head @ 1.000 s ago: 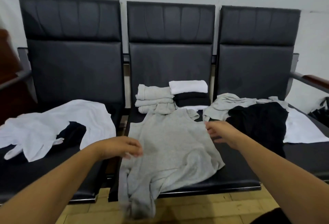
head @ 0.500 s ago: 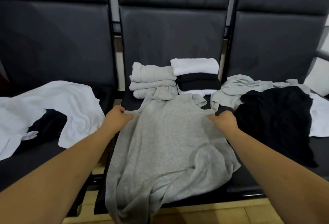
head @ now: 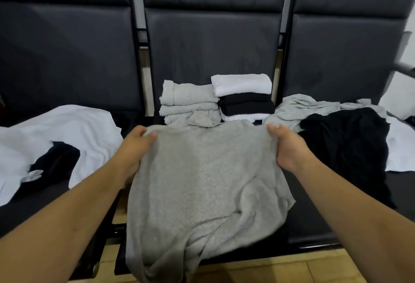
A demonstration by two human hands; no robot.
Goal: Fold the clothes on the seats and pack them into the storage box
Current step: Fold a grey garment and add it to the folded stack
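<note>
Since half a second ago, the left hand and right hand have lifted the plain grey cotton T-shirt's shoulders off the middle black padded seat, fingers closed pinching cloth; its hem hangs past the front edge, blurred.

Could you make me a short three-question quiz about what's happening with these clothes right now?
1. True or false: both hands grip the grey shirt at its top corners.
2. Which colour tops the folded stack that stands to the right of the grey folded stack? A) black B) white C) grey
3. Fill in: the loose black garment lies on the seat to the person's ____.

Key
1. True: the left hand and right hand each pinch a corner.
2. B
3. right
</note>
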